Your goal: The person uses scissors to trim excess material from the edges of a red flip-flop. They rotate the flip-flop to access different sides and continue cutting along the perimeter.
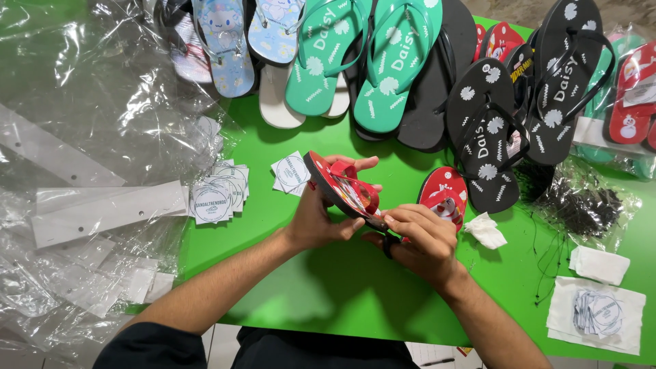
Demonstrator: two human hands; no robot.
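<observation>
A small red flip-flop (339, 184) with a red strap is tilted on edge above the green table (321, 287). My left hand (321, 219) grips it from below and behind, thumb over the sole. My right hand (420, 236) pinches the heel end and also holds a dark tool, seemingly scissors (389, 244), under the fingers. A matching red flip-flop (444, 195) lies flat on the table just right of my hands.
Green (393, 61), black (488, 130), pale blue (222, 41) and red (632, 96) flip-flops crowd the far edge. Square paper tags (219, 191) lie left, more tags (598, 311) at right. Clear plastic bags (82, 171) cover the left. A crumpled white tissue (486, 231) lies nearby.
</observation>
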